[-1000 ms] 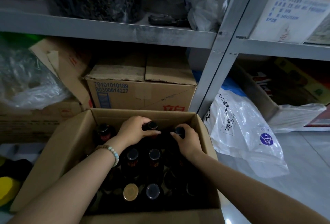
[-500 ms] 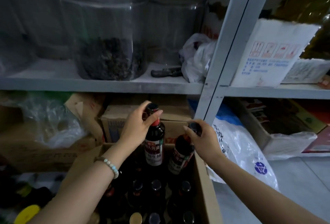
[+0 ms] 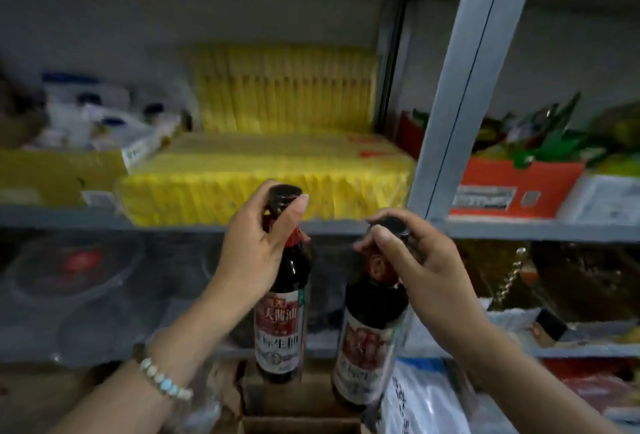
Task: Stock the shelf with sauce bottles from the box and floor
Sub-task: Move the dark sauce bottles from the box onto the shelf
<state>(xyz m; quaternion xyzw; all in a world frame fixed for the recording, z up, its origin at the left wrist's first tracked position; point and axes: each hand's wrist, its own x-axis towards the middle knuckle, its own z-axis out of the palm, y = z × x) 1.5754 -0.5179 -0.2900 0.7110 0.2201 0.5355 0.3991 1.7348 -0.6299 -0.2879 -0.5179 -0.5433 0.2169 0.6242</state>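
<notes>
— Now, what has changed in the last second?

— We have lifted two sauce bottles out of the box [image 3: 301, 423], whose rim now shows only at 6 o'clock. A second ago both hands were down among the caps; half a second ago the bottles were just clearing the flaps.

— State of the hands?

— Our left hand [image 3: 254, 253] is closed around the neck of the left bottle [image 3: 280, 323], thumb over the cap. Our right hand [image 3: 420, 260] pinches the cap and neck of the right bottle [image 3: 370, 343] from above. Both bottles hang upright, just beside each other, not touching.

— Where are they relative to the shelf?

— In front of the shelf edge [image 3: 519, 231], which runs from 9 to 3 o'clock. The yellow packets [image 3: 270, 174] fill the level at 12 o'clock.

— Meaning for the task?

— Extraction is complete for this pair; placement is not yet done. We judge that a free level must be located, since this one looks full.
</notes>
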